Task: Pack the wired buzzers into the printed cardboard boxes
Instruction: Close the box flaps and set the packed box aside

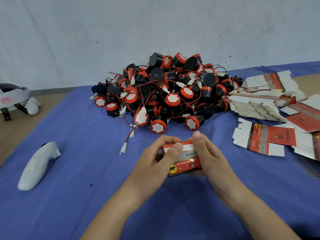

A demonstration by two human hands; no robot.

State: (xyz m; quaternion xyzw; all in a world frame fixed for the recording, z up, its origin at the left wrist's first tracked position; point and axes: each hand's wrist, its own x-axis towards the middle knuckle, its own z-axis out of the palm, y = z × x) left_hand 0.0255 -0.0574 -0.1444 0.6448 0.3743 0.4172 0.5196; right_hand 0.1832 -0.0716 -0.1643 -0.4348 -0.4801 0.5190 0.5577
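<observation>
Through the head camera, we are holding one printed cardboard box (185, 163) over the blue cloth (86, 179). Our left hand (155, 158) is curling round its left end, thumb on the top flap, and our right hand (209, 158) is clasping its right end. The pile of wired buzzers (166, 94) is lying just beyond, with the flat boxes (265, 141) to its right.
</observation>
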